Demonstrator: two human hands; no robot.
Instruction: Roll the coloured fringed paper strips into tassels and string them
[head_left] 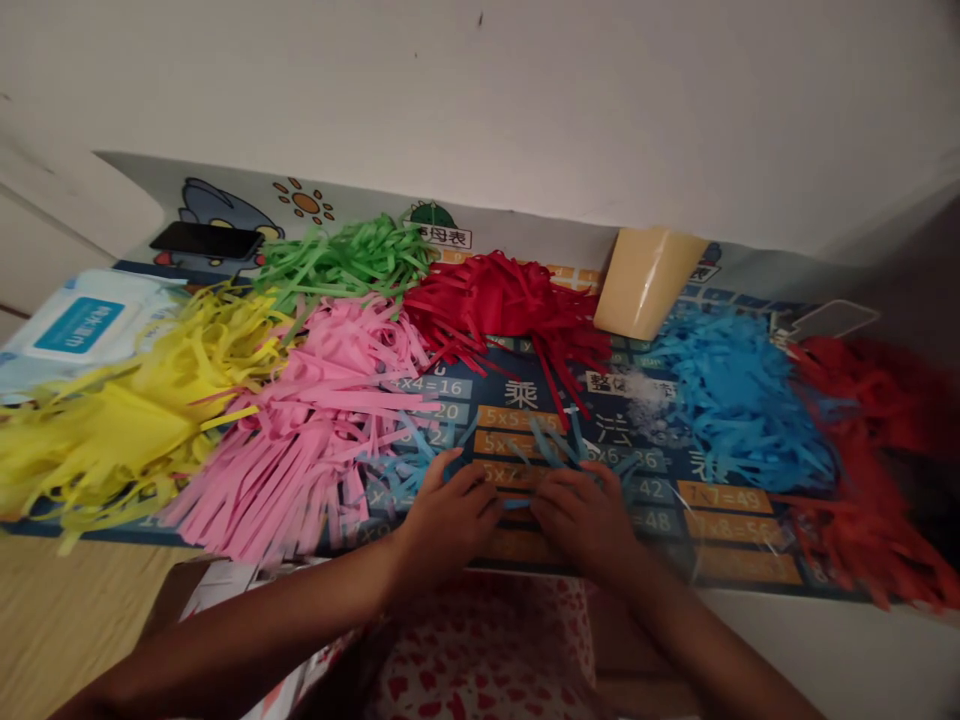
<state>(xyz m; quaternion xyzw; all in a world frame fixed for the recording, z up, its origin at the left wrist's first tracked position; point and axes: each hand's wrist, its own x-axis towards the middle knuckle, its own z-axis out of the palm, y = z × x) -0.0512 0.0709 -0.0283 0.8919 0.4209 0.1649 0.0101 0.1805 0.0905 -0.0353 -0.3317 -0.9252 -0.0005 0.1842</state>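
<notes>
My left hand (454, 505) and my right hand (581, 510) are close together at the near side of the table mat, in the middle. The fingers of both are curled and closed on a blue fringed paper strip (516, 503), which spans the small gap between them. Its thin cut ends fan out past the fingers on both sides, smeared a little by motion. Left of my left hand lies a pink fringed paper bunch (300, 430). A red fringed bunch (502, 300) rests farther back, and a larger blue fringed bunch (739, 390) lies off to the right.
At the left are a yellow fringed bunch (142, 420), a wipes pack (90, 325) and a black phone (206, 240). Behind the pink lies a green bunch (352, 260). A cream cup-like container (649, 283) stands near the wall (480, 110); orange-red fringe (877, 520) covers the right end.
</notes>
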